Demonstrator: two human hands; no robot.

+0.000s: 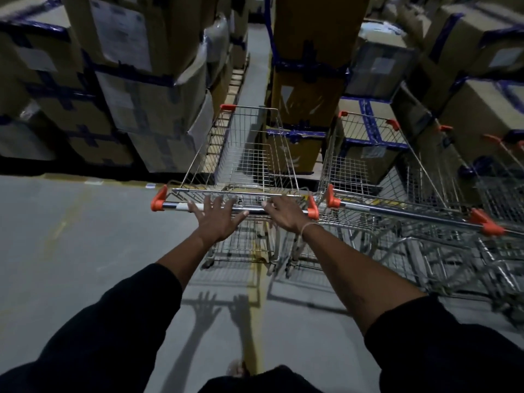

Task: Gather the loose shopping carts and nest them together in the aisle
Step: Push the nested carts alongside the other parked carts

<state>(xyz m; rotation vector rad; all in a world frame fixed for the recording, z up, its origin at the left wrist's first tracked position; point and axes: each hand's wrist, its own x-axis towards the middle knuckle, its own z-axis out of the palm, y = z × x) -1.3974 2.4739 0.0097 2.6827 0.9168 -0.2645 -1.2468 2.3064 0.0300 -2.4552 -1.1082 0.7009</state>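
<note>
A wire shopping cart [243,154] with orange handle ends stands straight ahead of me, its metal handle bar [175,206] running across the view. My left hand [217,218] hovers over the bar with its fingers spread wide. My right hand [285,212] sits at the bar's right part, fingers extended over it; whether they grip it is unclear. A second cart [365,165] stands close beside the first on the right, its handle [402,214] angled away. More carts [499,177] stand further right, partly cut off.
Tall stacks of taped cardboard boxes [136,89] line the left and fill the back and right [309,80]. A narrow gap of grey floor [255,66] runs ahead between them. A yellow floor line [255,293] runs under the cart. Open concrete floor [71,236] lies to my left.
</note>
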